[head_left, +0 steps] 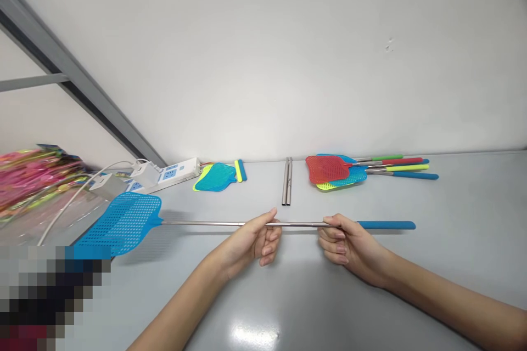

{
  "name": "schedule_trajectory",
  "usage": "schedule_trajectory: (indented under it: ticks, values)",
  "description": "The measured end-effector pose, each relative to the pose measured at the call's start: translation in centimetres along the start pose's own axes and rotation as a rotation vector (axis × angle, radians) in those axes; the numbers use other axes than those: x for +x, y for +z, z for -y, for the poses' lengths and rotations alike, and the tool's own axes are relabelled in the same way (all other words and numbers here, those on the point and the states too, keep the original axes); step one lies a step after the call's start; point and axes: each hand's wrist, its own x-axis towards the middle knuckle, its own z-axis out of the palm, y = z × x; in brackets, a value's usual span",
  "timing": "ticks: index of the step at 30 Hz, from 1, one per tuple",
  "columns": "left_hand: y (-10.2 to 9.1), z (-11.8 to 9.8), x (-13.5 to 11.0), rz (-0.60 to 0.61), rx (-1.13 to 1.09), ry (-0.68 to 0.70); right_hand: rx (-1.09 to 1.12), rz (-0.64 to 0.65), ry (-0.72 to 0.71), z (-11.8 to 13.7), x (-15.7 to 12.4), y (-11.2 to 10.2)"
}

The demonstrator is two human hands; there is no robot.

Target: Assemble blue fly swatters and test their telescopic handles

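I hold a blue fly swatter [123, 222] level above the grey table [453, 263]. Its mesh head points left, its telescopic metal rod runs across the middle, and its blue grip sticks out to the right. My left hand [257, 241] pinches the rod near its middle. My right hand [343, 244] pinches the rod just left of the blue grip. Both hands are closed on the rod, a short gap between them.
Assembled swatters [341, 170] in red, blue and yellow lie at the back right. Two bare metal rods [287, 181] lie at the back centre, loose swatter heads [216, 176] and grips to their left. A white power strip [173, 171] with cables and colourful packets [28, 175] sit at the left.
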Motion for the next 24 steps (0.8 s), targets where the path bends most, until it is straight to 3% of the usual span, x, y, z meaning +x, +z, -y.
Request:
schedule_trajectory:
  ticks: [4,13,17,24]
  values:
    - [1.1,0.7,0.2,-0.013,0.024,0.065,-0.084,0.036,-0.011,-0.3,-0.3,0.6]
    - [3.9,2.3,1.2,0.096,0.108,0.129,-0.165,0.113,0.058,-2.2,-1.0,2.0]
    - [4.0,2.3,1.4,0.106,0.075,0.168,-0.157,0.111,0.063,-2.1,-1.0,2.0]
    - [3.6,2.4,1.8,0.117,0.010,0.109,-0.136,0.092,0.086,-2.2,-0.7,2.0]
